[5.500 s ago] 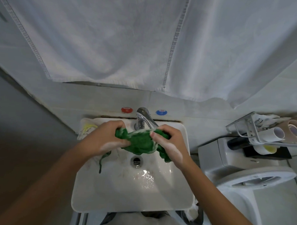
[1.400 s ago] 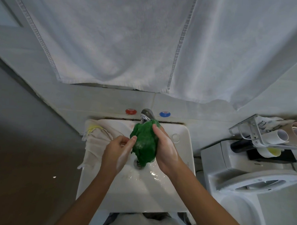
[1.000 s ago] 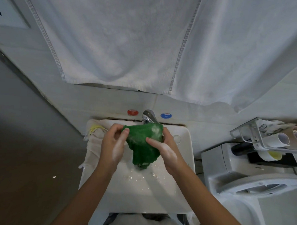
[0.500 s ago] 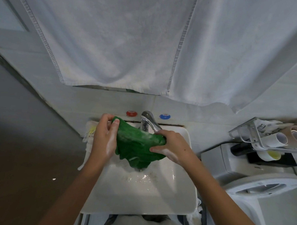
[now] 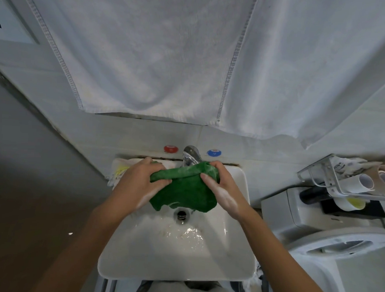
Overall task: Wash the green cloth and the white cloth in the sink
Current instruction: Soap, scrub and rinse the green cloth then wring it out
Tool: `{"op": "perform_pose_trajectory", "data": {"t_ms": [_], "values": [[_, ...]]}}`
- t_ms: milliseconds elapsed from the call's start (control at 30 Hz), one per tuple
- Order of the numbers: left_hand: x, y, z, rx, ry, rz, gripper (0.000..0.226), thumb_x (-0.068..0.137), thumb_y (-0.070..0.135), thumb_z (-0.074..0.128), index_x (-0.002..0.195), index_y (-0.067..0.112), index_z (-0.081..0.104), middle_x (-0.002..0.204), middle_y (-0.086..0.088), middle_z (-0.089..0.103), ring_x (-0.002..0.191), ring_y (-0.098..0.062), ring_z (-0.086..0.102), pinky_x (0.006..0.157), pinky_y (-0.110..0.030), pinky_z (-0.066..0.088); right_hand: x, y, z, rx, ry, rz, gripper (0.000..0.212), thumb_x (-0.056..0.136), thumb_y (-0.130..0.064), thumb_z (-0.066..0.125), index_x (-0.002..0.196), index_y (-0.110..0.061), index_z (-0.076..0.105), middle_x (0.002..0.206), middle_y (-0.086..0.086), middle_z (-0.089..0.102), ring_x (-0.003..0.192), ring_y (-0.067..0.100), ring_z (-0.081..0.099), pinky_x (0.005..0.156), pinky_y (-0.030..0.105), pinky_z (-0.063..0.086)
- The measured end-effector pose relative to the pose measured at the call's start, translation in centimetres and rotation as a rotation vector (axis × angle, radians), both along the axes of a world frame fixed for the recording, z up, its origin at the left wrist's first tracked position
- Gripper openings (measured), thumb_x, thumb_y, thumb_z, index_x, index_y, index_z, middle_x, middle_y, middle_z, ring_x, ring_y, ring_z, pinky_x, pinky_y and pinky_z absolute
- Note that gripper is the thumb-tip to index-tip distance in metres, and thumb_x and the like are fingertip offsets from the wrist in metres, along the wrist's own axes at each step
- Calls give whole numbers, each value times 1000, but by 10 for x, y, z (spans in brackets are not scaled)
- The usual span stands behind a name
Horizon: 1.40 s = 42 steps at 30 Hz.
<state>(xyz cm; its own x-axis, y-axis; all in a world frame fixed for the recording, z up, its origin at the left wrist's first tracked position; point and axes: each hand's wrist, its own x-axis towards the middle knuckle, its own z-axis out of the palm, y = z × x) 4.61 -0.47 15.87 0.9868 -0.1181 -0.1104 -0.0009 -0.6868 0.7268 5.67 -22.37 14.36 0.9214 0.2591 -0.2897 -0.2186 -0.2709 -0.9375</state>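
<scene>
Change: I see the green cloth (image 5: 185, 189) pulled wider than half a second ago, under the tap (image 5: 191, 157) | left hand (image 5: 140, 183), right hand (image 5: 220, 186) pinch its top edge, soapy | white cloth (image 5: 118, 169) waits on sink (image 5: 176, 265) rim | green wash continues.

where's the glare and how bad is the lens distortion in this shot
Head view: glare sits on the wet basin of the white ceramic sink below the drain; wide-angle bending curves the wall edges and the hanging white towel; the crumpled green cloth and both hands look sharp, lighting dim and bluish.
</scene>
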Motion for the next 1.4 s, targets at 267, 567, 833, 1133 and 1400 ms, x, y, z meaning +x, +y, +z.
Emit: {"op": "perform_pose_trajectory", "data": {"t_ms": [267,567,833,1133,1400], "values": [[-4,-25,-5,-506,47,199,16,98,15,46,90,25,55,91,8,60,80,6,58,68,-13,45,0,21,-4,169,-165,-186,17,96,-30,52,101,-16,59,94,1,65,90,8,64,81,24,54],[9,-81,-4,-529,-144,531,20,99,27,44,89,12,53,72,5,57,63,2,56,57,-14,45,16,74,2,468,54,-664,66,83,-59,50,90,6,56,87,29,60,84,43,62,83,47,54],[9,-98,-9,-464,-183,578,29,97,28,50,73,12,57,64,4,58,58,1,55,55,-10,40,19,74,0,299,-71,-603,33,97,-23,49,67,-9,49,62,5,46,64,20,48,62,36,41],[-1,-95,-10,-484,-166,565,24,97,28,49,83,12,60,71,4,62,67,-7,60,62,-19,47,13,68,6,248,-92,-546,34,97,-21,54,63,-20,56,58,-7,56,62,12,56,65,30,48],[1,-95,-9,-423,-253,589,24,97,28,49,84,10,60,69,8,59,66,-1,57,61,-13,43,7,74,9,246,-97,-513,30,99,-19,52,70,-15,59,63,-2,58,66,15,58,68,35,48]]}}
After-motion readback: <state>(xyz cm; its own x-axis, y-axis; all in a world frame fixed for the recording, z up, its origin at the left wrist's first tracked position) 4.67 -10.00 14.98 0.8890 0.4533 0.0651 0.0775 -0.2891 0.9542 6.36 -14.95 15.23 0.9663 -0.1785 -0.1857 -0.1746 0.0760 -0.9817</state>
